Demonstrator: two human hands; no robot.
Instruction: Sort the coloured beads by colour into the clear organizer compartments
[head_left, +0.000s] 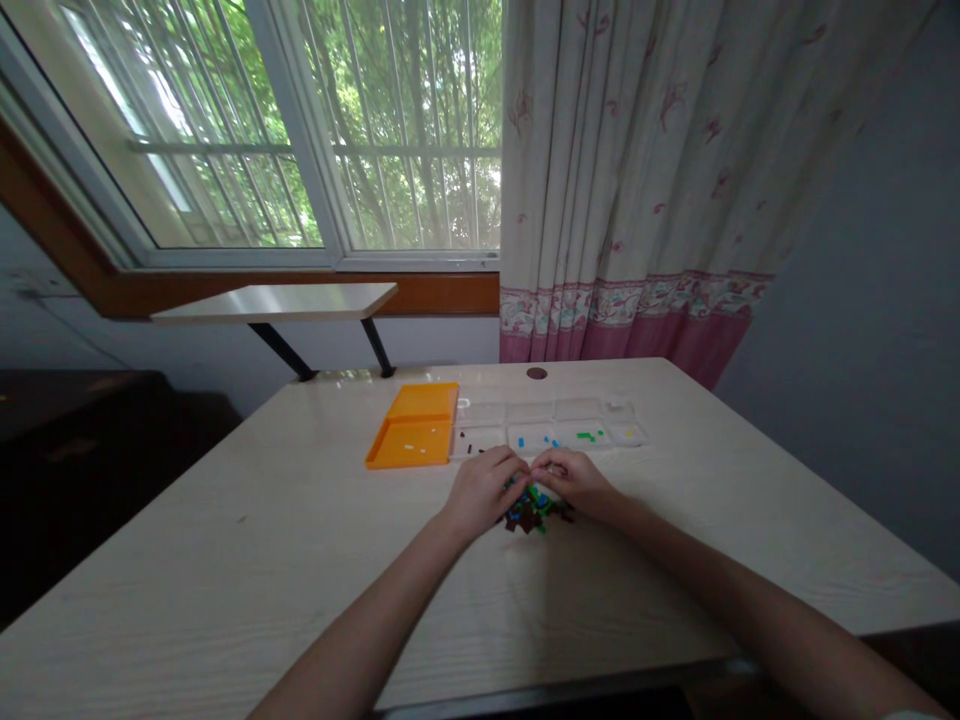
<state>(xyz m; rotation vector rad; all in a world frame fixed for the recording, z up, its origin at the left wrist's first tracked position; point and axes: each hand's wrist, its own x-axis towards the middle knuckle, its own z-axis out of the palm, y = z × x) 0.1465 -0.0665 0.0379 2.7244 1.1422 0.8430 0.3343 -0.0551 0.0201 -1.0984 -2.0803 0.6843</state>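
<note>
A small heap of brown, green and blue pieces (529, 510) lies on the table between my two hands. My left hand (486, 490) rests at the heap's left and far edge, its fingers bent together over something I cannot make out. My right hand (577, 482) is at the far right edge of the heap, thumb and fingers curled together, their tips close to those of my left hand. Just beyond stands a clear compartment tray (637, 425) with a few blue, green, brown and yellow pieces. An open orange box (397, 465) with some white pieces adjoins its left side.
A raised white shelf (277, 303) on black legs stands at the table's back left. Behind the pale table (315, 560) are a window and a long curtain (622, 180). A round brown grommet (536, 373) sits near the back edge.
</note>
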